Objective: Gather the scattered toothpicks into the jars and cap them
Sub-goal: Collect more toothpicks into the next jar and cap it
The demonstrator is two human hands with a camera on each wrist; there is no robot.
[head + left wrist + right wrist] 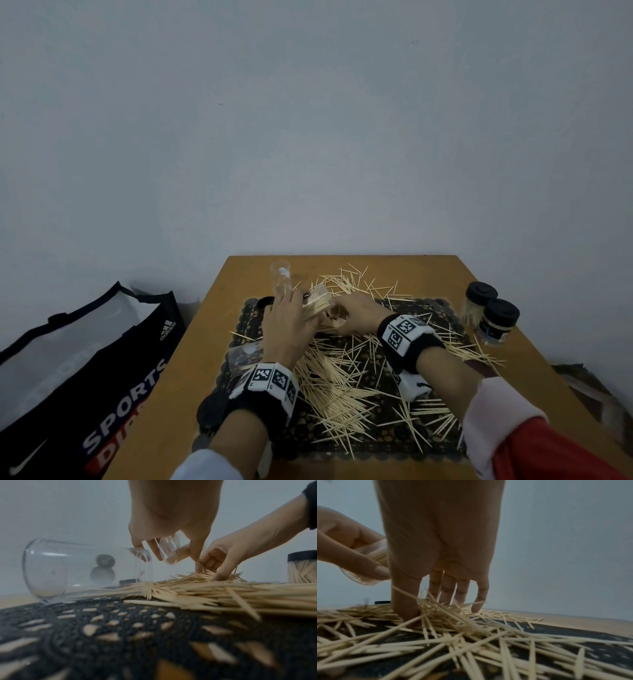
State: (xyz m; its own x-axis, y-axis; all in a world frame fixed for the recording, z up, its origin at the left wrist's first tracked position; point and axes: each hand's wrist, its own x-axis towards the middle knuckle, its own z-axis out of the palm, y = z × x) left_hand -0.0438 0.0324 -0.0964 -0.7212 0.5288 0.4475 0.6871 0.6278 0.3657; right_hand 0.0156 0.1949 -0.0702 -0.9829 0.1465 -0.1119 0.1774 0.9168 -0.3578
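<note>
Left hand (289,329): we see it gripping a clear plastic jar (317,303), tilted on its side and partly filled with toothpicks, above the mat's far-left part.
Right hand (354,313): fingers curled down, pinching into the toothpicks (342,377), thin pale pointed wooden sticks strewn over the mat.
Mat (383,435): black, lacy openwork, scalloped rim, on the brown wooden desk (178,394).
Empty jars: one clear cylinder (281,279) near the far-left corner; another (82,568) on its side at the mat's left edge.
Capped jars (489,317): two, black round lids, at the desk's right edge.
Bag (85,387): we read "adidas" and "SPORTS".
</note>
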